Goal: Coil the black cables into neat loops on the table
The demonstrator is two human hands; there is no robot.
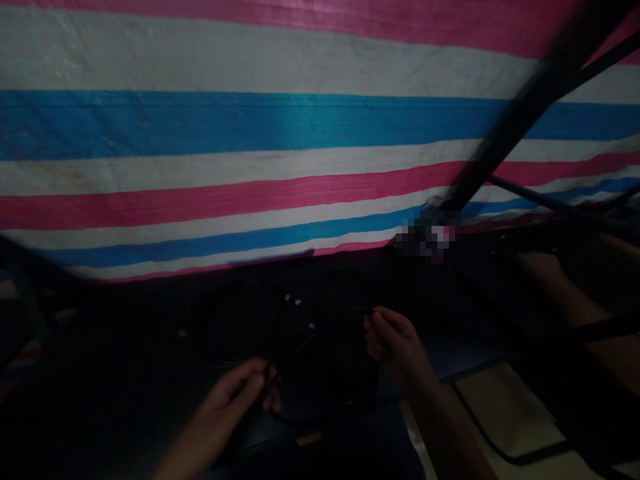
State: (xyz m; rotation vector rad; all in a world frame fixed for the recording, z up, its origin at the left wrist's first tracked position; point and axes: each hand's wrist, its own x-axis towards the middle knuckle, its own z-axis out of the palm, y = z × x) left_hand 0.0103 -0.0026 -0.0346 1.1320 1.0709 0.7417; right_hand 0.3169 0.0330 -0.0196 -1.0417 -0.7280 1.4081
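In the dim head view my left hand point(244, 387) is closed, its thumb and fingers pinching a thin black cable point(300, 347). A small pale connector tip point(311, 327) shows at the far end of this stretch. My right hand point(393, 339) is also closed, in a pinch on something dark and thin that looks like a black cable end. A dark curve of cable point(310, 421) hangs below and between my hands. Beyond my left hand lies a coiled black cable point(240, 285) with pale connectors point(293, 300) beside it. Darkness hides much of the cables.
A dark table point(125, 347) spans the view, with a striped plastic sheet point(250, 123) behind it. Dark frame bars point(520, 100) slant down at right. Another person's hand point(543, 270) rests over the table at far right. A pixelated item point(430, 233) is at the back.
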